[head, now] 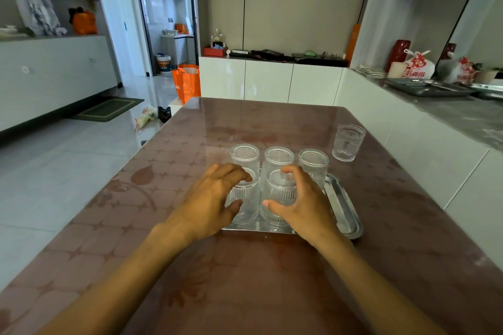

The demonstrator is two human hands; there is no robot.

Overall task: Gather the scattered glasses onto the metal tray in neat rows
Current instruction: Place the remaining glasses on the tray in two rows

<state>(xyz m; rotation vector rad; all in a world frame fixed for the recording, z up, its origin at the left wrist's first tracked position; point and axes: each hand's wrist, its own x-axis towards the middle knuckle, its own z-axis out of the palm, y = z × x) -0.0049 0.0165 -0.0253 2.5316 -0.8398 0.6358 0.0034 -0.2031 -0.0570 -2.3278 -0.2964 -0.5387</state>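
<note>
Five ribbed glasses stand upside down on the metal tray (pixel 343 209), which sits near the counter's (pixel 272 280) middle: three along its far edge, two along its near edge. The left hand (pixel 211 204) curls around the near-left glass (pixel 245 205), thumb in front and fingers over the top; the right hand (pixel 304 207) likewise cups the near-middle glass (pixel 280 198). Whether either grips firmly or only touches is hard to tell. To finish well, nudge both square behind the far row, leaving the near-right corner free for the last glass (pixel 347 142), upright off the tray toward the counter's right edge.
</note>
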